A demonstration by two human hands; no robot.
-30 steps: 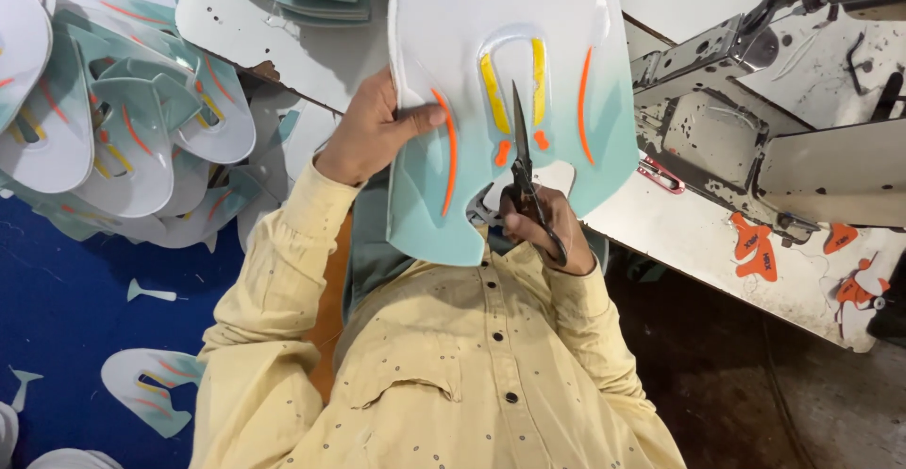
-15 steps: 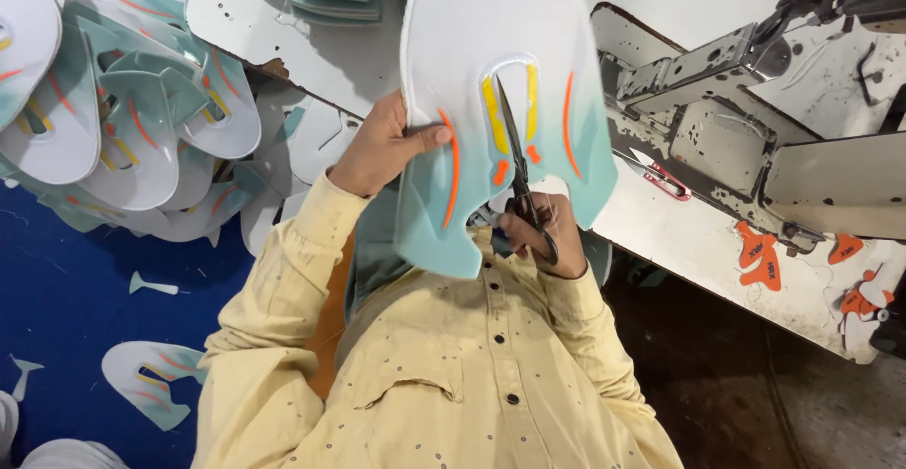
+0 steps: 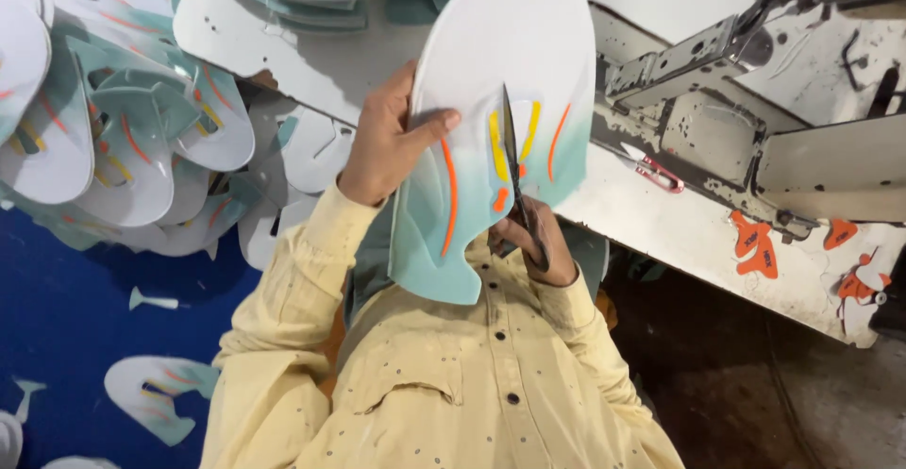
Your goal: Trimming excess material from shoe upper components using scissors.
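Left hand (image 3: 382,153) pinches sole piece (image 3: 491,139); right hand (image 3: 533,242) grips scissors (image 3: 517,181); blade near thumb, slip risks cut.

Counting the things at the sewing table

One big white and teal shoe piece (image 3: 491,139) is held up by two hands, the left hand (image 3: 382,143) and the right hand (image 3: 533,238). There is one pair of scissors (image 3: 517,181), one sewing machine (image 3: 755,110) on the right, and one big pile of shoe pieces (image 3: 104,120) on the left, too many to count.
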